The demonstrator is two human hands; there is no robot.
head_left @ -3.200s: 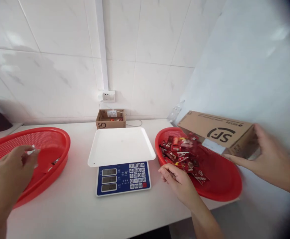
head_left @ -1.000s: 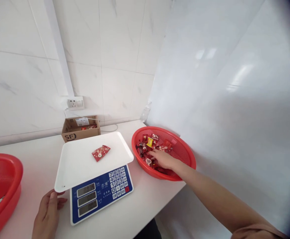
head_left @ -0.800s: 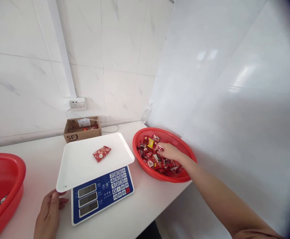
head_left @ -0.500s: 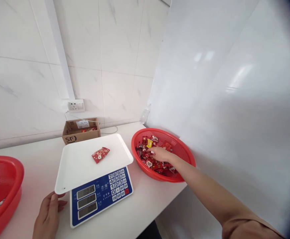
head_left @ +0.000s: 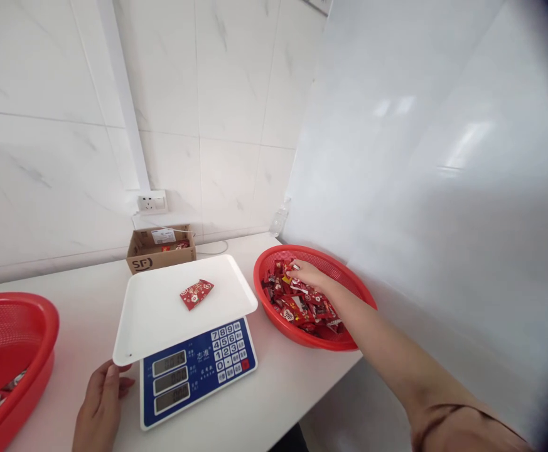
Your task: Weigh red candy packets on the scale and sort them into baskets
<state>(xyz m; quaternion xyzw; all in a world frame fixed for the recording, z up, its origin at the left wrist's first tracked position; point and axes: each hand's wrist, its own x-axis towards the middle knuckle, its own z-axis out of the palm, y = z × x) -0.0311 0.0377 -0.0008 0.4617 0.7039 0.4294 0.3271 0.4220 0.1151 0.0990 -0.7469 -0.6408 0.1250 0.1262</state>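
My right hand (head_left: 307,275) reaches into a red plastic basket (head_left: 267,316) on the right, its fingers closed on a wrapped candy among a pile of red candy packets (head_left: 302,309). A yellow wrapper (head_left: 286,278) shows by the fingertips. My left hand (head_left: 100,402) rests on the table by the near left corner of the scale's white tray (head_left: 151,314), holding nothing, with its fingers loosely bent and apart. One red patterned packet (head_left: 197,294) lies on that tray. Below it is the scale's blue panel (head_left: 201,370) with three displays and a keypad.
A second red basket (head_left: 42,339) with a few silvery packets stands at the left. Behind the scale is an open cardboard box (head_left: 161,259) holding some red packets. A clear plastic bottle (head_left: 279,218) stands in the back corner, near the walls.
My right hand has moved slightly toward the far side of the candy pile. The left hand keeps its place by the tray corner, and the whole view has shifted slightly.
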